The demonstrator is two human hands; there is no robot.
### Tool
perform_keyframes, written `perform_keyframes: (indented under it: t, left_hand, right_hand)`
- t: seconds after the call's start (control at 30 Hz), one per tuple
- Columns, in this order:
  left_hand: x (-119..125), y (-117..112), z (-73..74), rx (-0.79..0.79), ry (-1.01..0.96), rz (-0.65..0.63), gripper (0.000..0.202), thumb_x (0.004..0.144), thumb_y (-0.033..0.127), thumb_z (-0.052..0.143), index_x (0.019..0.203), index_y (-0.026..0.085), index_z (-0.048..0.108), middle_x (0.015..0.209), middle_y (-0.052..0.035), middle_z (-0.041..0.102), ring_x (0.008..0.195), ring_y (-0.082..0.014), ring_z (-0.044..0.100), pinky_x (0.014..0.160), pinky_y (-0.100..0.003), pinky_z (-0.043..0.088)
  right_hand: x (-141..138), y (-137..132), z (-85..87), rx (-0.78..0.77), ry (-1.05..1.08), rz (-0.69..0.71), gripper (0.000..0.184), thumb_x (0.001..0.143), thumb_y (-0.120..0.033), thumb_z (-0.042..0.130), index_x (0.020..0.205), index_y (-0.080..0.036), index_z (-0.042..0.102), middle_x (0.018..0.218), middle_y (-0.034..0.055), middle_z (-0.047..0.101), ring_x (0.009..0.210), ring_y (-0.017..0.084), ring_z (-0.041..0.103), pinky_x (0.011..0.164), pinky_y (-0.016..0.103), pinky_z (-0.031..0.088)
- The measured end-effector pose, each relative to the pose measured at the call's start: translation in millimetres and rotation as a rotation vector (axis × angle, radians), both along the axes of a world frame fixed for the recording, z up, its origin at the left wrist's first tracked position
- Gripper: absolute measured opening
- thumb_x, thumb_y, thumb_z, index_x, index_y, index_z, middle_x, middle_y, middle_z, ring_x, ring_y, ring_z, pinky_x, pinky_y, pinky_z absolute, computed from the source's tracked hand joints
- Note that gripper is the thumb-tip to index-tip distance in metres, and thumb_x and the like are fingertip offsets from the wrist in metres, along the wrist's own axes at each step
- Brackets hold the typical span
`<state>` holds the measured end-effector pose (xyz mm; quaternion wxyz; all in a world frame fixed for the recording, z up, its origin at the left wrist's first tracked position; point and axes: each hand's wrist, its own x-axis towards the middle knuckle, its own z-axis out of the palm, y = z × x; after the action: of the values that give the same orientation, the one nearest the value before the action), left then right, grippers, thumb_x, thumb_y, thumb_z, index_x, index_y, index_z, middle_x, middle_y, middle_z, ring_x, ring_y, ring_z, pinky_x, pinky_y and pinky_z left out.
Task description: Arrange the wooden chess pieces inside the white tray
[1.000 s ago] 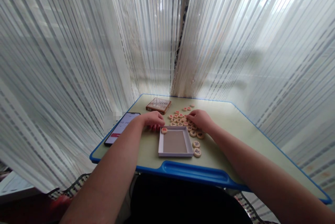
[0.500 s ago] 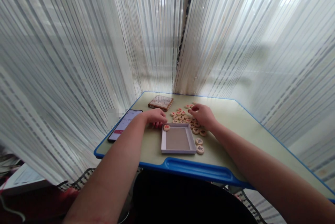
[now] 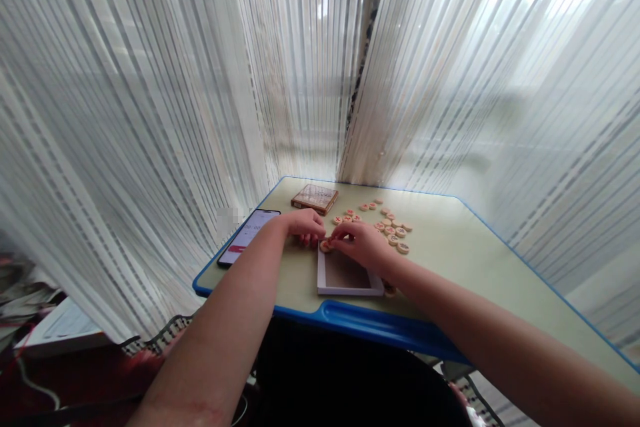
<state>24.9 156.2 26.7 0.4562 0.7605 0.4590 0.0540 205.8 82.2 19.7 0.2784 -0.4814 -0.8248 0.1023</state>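
Observation:
A shallow white box tray (image 3: 350,292) lies near the front of the table. My right hand (image 3: 367,245) reaches over it, thumb and fingers pinched on a round wooden Chinese chess piece (image 3: 330,241) at the far left corner. Right beside that piece, another chess piece (image 3: 325,247) rests in the same corner, partly covered. Curled fingers of my left hand (image 3: 308,226) stay at the tray's far left corner; whether they grip its wall is hidden. Loose chess pieces (image 3: 389,230) with red or dark characters lie beyond and right of the tray.
A flat brown box (image 3: 315,198) lies at the back of the table. On the left, a phone (image 3: 249,238) is partly behind my left forearm. A blue trough (image 3: 380,325) runs along the front edge, and striped curtains (image 3: 310,67) hang behind the table.
My right hand has come from the loose pieces toward me and left, bringing a chess piece to the tray's corner. My left hand keeps its place by the tray. The view has shifted slightly.

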Motion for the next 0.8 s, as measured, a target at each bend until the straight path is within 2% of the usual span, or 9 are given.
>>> perform_keyframes:
  t: [0.1,0.3,0.47,0.63,0.8]
  left_hand:
    - [0.1,1.9,-1.6,-0.001,0.004,-0.002,0.010,0.059,0.024,0.057,0.060,0.014,0.058,0.049,0.0019,0.057,0.042,-0.0080,0.051,0.041,-0.018,0.035]
    - [-0.9,1.5,-1.2,-0.018,-0.012,-0.013,0.010,0.060,0.023,0.057,0.061,0.014,0.058,0.050,0.0015,0.058,0.041,-0.0079,0.051,0.040,-0.018,0.034]
    - [0.5,2.7,-1.4,-0.040,-0.007,0.001,0.009,0.061,0.022,0.057,0.061,0.013,0.058,0.049,0.0015,0.058,0.041,-0.0078,0.051,0.040,-0.017,0.034]
    - [1.4,2.7,-1.4,-0.037,0.010,0.002,0.006,0.060,0.019,0.056,0.060,0.014,0.058,0.049,0.0019,0.058,0.041,-0.0078,0.051,0.039,-0.017,0.034]
    - [1.1,1.8,-0.1,-0.033,0.014,-0.005,0.007,0.060,0.019,0.055,0.060,0.014,0.058,0.050,0.0012,0.059,0.042,-0.0084,0.051,0.040,-0.018,0.034]
  right_hand:
    - [0.2,1.9,-2.0,0.016,-0.037,-0.018,0.013,0.078,-0.031,0.061,0.081,-0.022,0.069,0.076,0.0016,0.068,0.070,0.014,0.058,0.064,0.024,0.040]
    - [-0.3,-1.5,-1.0,0.057,-0.172,0.086,0.027,0.084,-0.039,0.051,0.088,-0.022,0.071,0.085,0.0057,0.065,0.075,0.015,0.057,0.068,0.026,0.041]
    - [1.4,-4.1,-0.4,0.086,-0.241,0.074,0.025,0.079,-0.038,0.056,0.096,-0.023,0.068,0.087,0.0057,0.064,0.080,0.018,0.057,0.066,0.026,0.039]
    - [1.4,-2.1,-2.3,0.103,-0.247,0.074,0.016,0.077,-0.032,0.059,0.087,-0.021,0.067,0.086,0.0049,0.064,0.081,0.017,0.057,0.067,0.025,0.038]
    - [1.2,-0.6,-3.7,0.115,-0.255,0.060,0.020,0.080,-0.038,0.058,0.088,-0.023,0.067,0.087,0.0044,0.064,0.081,0.017,0.057,0.064,0.025,0.037]
